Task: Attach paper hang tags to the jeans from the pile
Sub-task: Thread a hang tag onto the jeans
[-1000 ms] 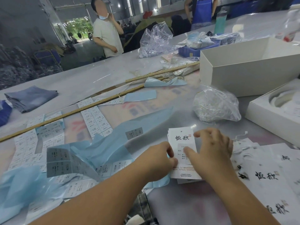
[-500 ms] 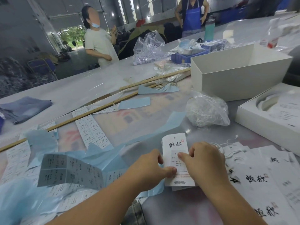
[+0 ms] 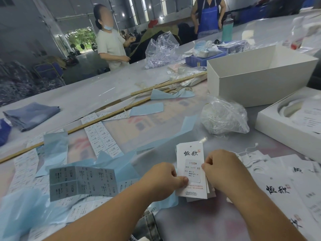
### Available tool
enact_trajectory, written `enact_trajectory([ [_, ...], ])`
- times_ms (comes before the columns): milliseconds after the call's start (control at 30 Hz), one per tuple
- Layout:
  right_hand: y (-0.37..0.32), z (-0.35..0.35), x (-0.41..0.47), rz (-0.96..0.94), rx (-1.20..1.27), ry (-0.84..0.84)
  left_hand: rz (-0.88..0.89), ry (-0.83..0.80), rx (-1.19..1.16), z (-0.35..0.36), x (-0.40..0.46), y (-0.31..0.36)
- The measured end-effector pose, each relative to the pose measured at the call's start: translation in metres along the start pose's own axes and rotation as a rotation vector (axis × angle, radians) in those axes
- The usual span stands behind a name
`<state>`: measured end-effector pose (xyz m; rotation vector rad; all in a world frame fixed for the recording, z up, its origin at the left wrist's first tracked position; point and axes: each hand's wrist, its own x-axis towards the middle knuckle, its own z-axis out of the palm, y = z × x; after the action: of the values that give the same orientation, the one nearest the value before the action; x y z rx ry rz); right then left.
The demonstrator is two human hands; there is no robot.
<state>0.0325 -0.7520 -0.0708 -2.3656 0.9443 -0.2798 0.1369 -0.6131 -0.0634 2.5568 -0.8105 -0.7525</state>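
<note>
Two hands work a small stack of hang tags at the near edge of the desk, and the stack serves as the landmark. The left hand pinches the stack's left edge, thumb pressed on the top tag's face, probably to keep the pile from sliding; the right hand curls over the right edge, fingertips at the grey size sticker reading 1103# XS, which looks like smoothing it down or squaring the tags. Left of the stack a printed sticker sheet stands half folded among blue backing paper, within easy reach for the next label. Right of the stack lie loose tags with strings, seemingly awaiting their turn. Beyond the stack sits a clear bag of strings, and behind that an open white box. Far left of the stack, folded jeans rest well apart, so attaching has apparently not begun. Two people stand past the desk's far edge.
</note>
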Motion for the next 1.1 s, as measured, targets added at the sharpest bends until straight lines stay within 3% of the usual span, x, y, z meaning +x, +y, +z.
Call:
enact_trajectory([
  [433,-0.001,-0.015,-0.005,-0.001,-0.048,-0.132,-0.035,0.0,-0.108,-0.003,0.003,-0.001],
  [667,0.01,-0.025,-0.002,0.044,-0.2,-0.043,-0.023,-0.046,-0.14,-0.005,0.001,0.002],
  [867,0.027,-0.03,0.003,0.105,-0.197,-0.11,-0.032,-0.062,-0.135,-0.006,-0.002,0.007],
  [967,0.029,-0.02,0.002,0.076,-0.204,-0.134,-0.037,-0.076,-0.123,-0.007,-0.005,0.011],
  [1100,0.024,-0.011,0.003,0.003,-0.231,-0.043,-0.043,-0.073,-0.067,-0.008,-0.008,0.014],
])
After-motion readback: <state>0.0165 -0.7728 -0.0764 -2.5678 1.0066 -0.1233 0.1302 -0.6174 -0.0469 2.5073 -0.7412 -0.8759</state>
